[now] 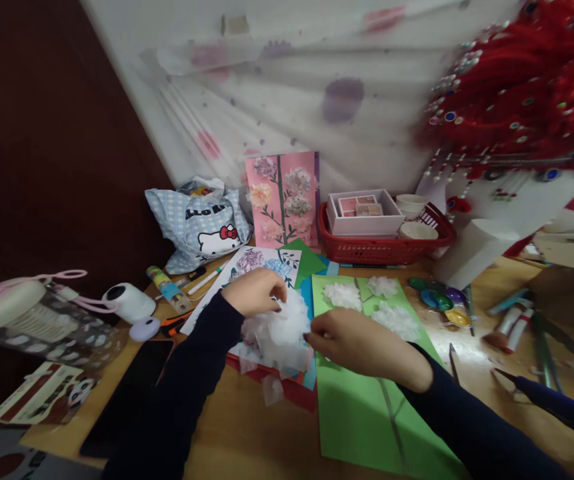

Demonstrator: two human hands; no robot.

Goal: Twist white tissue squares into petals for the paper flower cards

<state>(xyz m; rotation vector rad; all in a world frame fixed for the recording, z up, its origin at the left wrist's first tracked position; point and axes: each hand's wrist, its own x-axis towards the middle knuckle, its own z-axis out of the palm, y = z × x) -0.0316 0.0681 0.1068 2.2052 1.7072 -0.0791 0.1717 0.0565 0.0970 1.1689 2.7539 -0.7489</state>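
Observation:
A heap of white translucent tissue pieces point(279, 330) lies in the middle of the table, on top of coloured sheets. At its upper left edge is my left hand point(257, 292), fingers curled downward over the pile. Just right of the pile, my right hand point(344, 339) has its fingers bent together in a pinch; whatever is between the fingertips is too small to make out. Beneath the right hand and forearm lies a green sheet point(351, 423) with several white ruffled flowers point(341, 295) and a dark drawn stem.
Behind stand a pink flower picture point(283, 200), a checked bag point(199, 227) and a red basket point(387, 248). A phone point(127, 397) and a cup point(129, 302) are on the left. Paint palettes point(437, 300), markers point(517, 328) and a blue-handled tool point(559, 403) lie right.

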